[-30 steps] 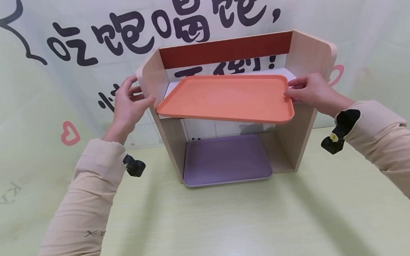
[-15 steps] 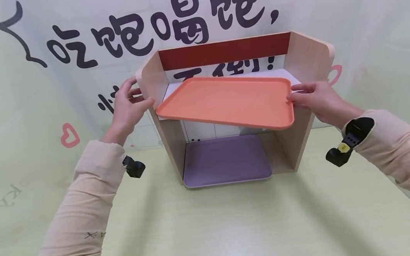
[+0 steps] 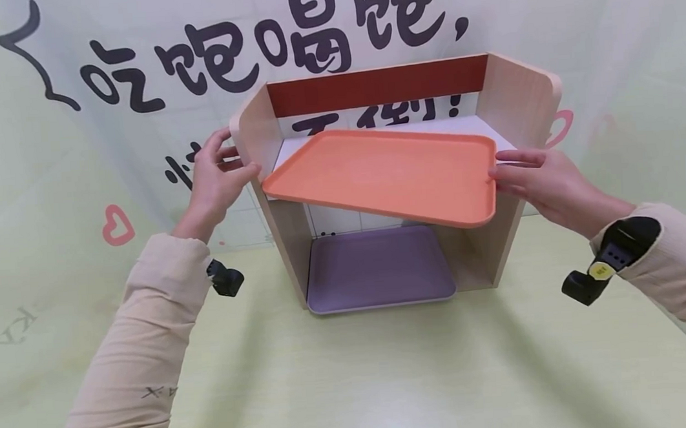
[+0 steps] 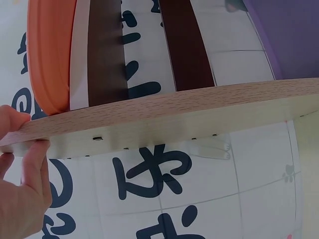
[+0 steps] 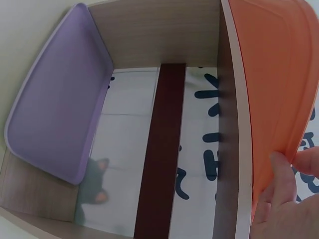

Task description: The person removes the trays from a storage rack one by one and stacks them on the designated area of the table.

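Observation:
My left hand (image 3: 213,182) grips the left side panel of a small wooden shelf rack (image 3: 517,95), fingers outside and thumb at its front edge. In the left wrist view its fingers (image 4: 35,164) lie against the panel's outer face. My right hand (image 3: 551,180) pinches the right edge of an orange tray (image 3: 382,176) between thumb and fingers. That tray lies askew over the white upper shelf (image 3: 431,126), its right end sticking out past the front. In the right wrist view the thumb and fingers (image 5: 284,184) hold the tray's rim.
A purple tray (image 3: 377,267) lies in the rack's lower level, bare wood (image 3: 468,265) showing to its right. The rack stands on a pale table (image 3: 351,375) before a printed curtain (image 3: 106,32). A dark red board (image 3: 377,88) spans the rack's top back.
My right hand has moved right and toward me, swinging the orange tray's right end farther out over the front edge. My left hand has stayed on the side panel.

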Tool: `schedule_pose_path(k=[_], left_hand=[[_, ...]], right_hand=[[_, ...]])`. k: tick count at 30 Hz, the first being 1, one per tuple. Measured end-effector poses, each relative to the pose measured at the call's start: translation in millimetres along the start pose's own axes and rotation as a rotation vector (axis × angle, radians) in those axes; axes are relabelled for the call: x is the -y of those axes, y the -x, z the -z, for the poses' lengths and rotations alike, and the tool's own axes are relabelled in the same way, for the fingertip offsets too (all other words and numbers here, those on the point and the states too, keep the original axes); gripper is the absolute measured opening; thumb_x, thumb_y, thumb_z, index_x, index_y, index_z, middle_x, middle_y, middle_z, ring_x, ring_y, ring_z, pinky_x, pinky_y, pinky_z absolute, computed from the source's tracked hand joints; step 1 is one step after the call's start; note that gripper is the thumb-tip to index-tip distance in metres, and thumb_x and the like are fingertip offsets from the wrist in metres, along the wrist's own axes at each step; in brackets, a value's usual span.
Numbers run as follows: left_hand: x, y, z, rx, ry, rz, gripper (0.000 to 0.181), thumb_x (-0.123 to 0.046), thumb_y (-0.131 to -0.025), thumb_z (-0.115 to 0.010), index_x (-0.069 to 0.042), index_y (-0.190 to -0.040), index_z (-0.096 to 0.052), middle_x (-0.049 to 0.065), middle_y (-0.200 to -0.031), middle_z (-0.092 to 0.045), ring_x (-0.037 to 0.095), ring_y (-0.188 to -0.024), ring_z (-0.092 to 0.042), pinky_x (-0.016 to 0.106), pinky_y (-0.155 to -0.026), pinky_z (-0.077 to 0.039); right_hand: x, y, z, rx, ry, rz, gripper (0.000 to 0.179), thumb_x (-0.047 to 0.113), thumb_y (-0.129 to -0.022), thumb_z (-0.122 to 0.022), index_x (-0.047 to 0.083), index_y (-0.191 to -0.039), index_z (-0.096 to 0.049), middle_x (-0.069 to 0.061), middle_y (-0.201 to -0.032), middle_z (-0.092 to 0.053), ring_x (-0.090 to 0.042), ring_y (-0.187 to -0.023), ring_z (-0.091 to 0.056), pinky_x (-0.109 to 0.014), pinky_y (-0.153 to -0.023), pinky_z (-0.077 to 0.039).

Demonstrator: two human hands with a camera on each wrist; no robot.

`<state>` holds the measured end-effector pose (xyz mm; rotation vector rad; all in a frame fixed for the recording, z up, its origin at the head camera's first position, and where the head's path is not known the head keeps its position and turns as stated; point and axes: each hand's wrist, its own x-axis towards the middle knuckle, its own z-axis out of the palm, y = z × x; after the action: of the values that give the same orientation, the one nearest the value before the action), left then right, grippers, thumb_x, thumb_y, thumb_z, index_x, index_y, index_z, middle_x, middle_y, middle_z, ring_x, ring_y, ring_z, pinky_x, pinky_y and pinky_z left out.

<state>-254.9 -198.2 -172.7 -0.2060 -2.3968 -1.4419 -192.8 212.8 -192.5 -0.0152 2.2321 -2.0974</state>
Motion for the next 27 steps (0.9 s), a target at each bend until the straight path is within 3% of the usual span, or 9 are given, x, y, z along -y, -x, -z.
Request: schedule_pose_path(k=[21, 27], left_hand=[[-1.6, 0.1, -1.8, -0.009, 0.003, -0.001, 0.059, -0.014, -0.081, -0.062, -0.021, -0.134, -0.036, 0.012, -0.122, -0.047, 0.025, -0.105, -0.051, 0.036, -0.086, -0.045], [-0.9, 0.0, -2.5, -0.012, -0.002, -0.005, 0.059, -0.014, -0.08, -0.062, -0.021, -0.133, -0.037, 0.012, -0.121, -0.048, 0.025, -0.104, -0.051, 0.036, -0.086, -0.045]], right_hand=[[-6.0, 11.3, 1.6, 0.02, -0.157, 0.0, 0.072, 0.016, -0.076, -0.068, -0.002, -0.134, -0.03, 0.002, -0.096, -0.063, -0.011, -0.087, -0.062, -0.02, -0.075, -0.048], [-5.7, 7.5, 4.1, 0.023, -0.051, 0.002, 0.076, 0.023, -0.078, -0.066, 0.0, -0.137, -0.024, 0.004, -0.099, -0.06, -0.009, -0.087, -0.062, -0.021, -0.078, -0.046]])
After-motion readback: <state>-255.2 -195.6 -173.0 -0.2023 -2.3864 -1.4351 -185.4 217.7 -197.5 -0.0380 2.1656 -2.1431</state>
